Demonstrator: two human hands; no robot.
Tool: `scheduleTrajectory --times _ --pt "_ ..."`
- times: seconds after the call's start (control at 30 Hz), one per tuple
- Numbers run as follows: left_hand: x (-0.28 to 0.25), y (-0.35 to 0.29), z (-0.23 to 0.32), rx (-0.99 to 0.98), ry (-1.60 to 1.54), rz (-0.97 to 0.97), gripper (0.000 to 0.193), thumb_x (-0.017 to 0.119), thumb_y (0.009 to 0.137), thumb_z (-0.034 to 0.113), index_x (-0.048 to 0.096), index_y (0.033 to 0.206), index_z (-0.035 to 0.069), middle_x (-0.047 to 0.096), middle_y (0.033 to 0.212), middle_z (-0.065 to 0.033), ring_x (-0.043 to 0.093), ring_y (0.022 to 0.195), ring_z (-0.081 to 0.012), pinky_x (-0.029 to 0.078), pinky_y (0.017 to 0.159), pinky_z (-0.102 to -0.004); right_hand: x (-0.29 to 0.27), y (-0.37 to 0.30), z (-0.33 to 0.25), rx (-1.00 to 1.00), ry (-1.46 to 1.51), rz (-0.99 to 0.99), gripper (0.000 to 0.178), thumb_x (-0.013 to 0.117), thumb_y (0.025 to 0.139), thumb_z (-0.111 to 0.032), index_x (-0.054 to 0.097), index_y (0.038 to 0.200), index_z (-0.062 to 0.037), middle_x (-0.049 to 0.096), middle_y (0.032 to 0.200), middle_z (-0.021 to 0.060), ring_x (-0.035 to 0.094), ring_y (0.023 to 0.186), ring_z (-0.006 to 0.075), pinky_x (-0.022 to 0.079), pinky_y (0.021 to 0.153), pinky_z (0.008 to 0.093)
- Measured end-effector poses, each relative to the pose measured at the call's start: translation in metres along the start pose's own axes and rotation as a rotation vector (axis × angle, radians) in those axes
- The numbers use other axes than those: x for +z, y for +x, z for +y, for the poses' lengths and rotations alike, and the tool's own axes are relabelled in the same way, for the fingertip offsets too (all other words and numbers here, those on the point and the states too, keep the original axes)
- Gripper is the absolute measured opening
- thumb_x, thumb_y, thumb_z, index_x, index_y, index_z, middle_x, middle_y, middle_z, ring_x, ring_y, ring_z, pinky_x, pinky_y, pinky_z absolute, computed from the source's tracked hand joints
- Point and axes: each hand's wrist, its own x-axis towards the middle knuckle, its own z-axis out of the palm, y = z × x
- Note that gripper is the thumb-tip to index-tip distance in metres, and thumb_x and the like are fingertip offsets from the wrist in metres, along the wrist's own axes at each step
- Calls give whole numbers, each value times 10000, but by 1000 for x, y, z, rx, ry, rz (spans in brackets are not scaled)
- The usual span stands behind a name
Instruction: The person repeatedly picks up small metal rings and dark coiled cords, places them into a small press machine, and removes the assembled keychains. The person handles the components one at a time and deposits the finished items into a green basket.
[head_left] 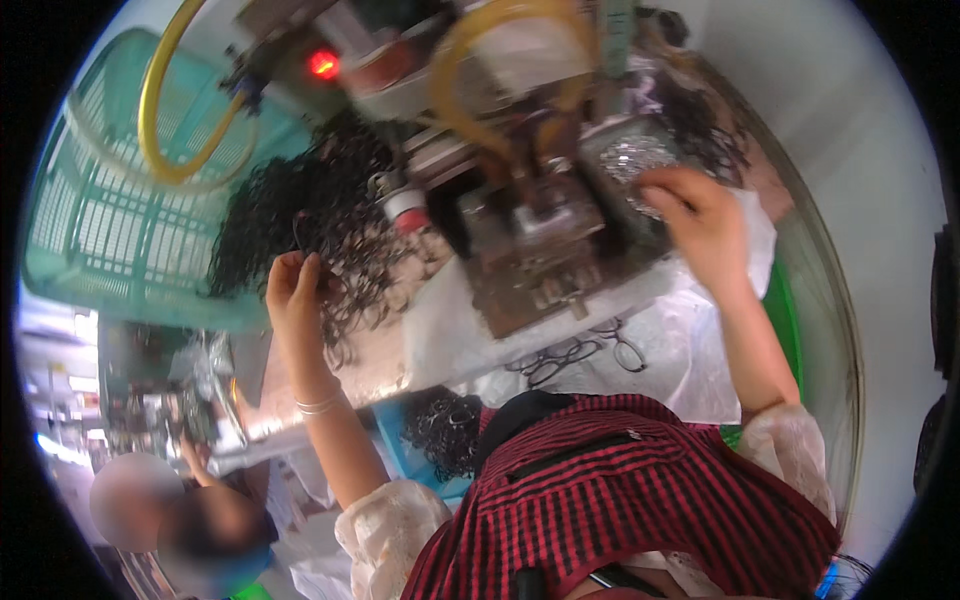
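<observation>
My left hand is at the near left edge of a large heap of dark eyeglass frame parts. Its thumb and fingers are pinched together around something too small and dark to make out. Over on the right, my right hand reaches to a metal tray holding small shiny metal pieces. Those fingers are closed too, and what they hold, if anything, is hidden. Between my hands stands a bench press machine with a metal fixture. A few dark eyeglass frames lie on white plastic sheeting in front of it.
A green plastic basket leans at the left. Yellow hoses loop around the machine, near a red light and a red button. A blue bin with dark parts sits below the table edge. Another person works at lower left.
</observation>
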Motion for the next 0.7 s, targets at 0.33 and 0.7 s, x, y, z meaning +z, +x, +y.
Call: scheduleTrajectory --times 0.33,0.7 --pt "98 -49 4 356 -224 256 134 594 974 106 531 1063 29 618 960 -65 623 810 -140 542 708 -296 78 13 -18 65 583 -6 274 615 872 5 629 1146 -4 704 1015 130 684 968 241 531 846 337" --pt "122 -55 123 787 -339 132 162 548 946 4 511 1102 -22 622 993 -143 667 771 -245 592 703 -356 58 7 -72 226 624 -143 449 564 872 30 504 1317 47 684 1058 148 669 1010 199 514 873 300"
